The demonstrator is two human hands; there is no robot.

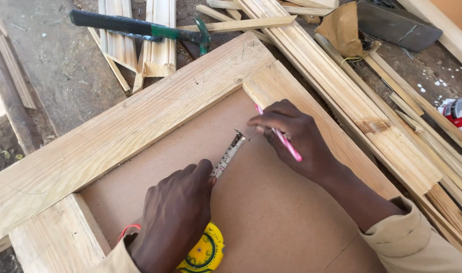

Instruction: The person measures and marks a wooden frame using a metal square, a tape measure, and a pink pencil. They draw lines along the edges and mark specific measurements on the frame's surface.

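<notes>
A yellow tape measure (204, 251) sits at the bottom centre of the frame, its blade (230, 152) stretched across the brown board (271, 212). The left hand (173, 217) has its grip clamped on the tape measure, pressing the blade down. The right hand (291, 136), centre, has its grip closed on a pink pencil (286, 144) at the blade's tip. A wooden frame (125, 121) borders the board; a hammer (140, 28) lies upper left.

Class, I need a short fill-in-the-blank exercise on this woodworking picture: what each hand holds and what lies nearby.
1. The right hand holds a ____ pencil over the brown board.
2. The left hand presses down the blade of a ____ tape measure.
3. Beyond the wooden frame lies a ____ with a black and green handle.
4. The tape's metal hook lies close to the pencil's ____.

Missing words: pink; yellow; hammer; tip
</notes>
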